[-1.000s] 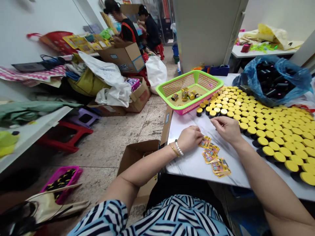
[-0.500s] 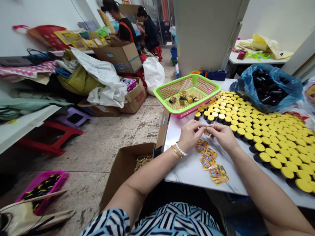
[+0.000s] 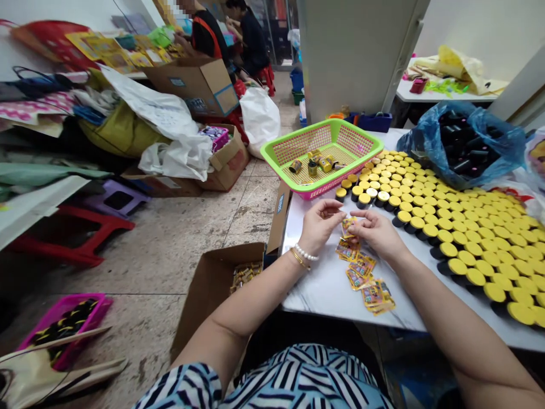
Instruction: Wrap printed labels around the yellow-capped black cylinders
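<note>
Right hand (image 3: pixel 377 234) — printed yellow sachet (image 3: pixel 349 227)

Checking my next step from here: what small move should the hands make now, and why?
Probably close the left hand onto the printed packet as well: the right hand alone seems to pinch it, while the left hovers open beside it, so two hands would likely steady it.

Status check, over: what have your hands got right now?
Right hand pinching a small yellow printed sachet; left hand raised beside it, grip unclear. More sachets below on the white marble-patterned table. Nothing in the way; black jars with yellow lids off right.
</note>
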Motion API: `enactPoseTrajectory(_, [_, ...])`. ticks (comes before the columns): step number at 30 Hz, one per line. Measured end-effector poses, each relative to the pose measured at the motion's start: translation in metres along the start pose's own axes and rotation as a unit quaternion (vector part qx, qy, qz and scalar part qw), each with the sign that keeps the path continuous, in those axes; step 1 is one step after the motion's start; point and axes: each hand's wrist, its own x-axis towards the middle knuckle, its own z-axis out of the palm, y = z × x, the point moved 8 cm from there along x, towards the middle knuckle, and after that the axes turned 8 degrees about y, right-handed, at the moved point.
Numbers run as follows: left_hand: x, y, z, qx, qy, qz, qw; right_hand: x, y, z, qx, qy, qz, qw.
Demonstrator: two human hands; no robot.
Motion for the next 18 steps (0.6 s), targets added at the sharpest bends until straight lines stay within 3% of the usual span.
enactPoseTrajectory(2, [0.001,0.004,-0.006,0.027,0.028,0.027,0.999,0.000,-0.007,-0.006,0.003,0.033,-0.027,0.999])
enactPoseTrajectory(3, [0.001,0.000,-0.006,0.041,0.023,0.010,0.999,-0.001,-0.014,-0.009,0.003,0.051,-0.058,0.997])
enactPoseTrajectory(7, [-0.001,-0.022,0.005,0.057,-0.078,-0.093,0.991,-0.010,-0.036,-0.008,-0.012,0.069,-0.163,0.984])
enactPoseTrajectory(9, [-0.001,-0.021,0.008,0.061,-0.096,-0.073,0.991,-0.010,-0.035,-0.004,-0.018,0.055,-0.159,0.986])
enactPoseTrajectory(14, [0.004,-0.012,0.002,0.121,-0.056,-0.007,0.991,0.001,-0.011,0.003,-0.034,0.004,-0.067,0.997])
enactPoseTrajectory(18, [0.003,-0.009,-0.003,0.137,-0.011,0.034,0.990,0.002,-0.016,-0.001,-0.077,0.056,-0.144,0.985])
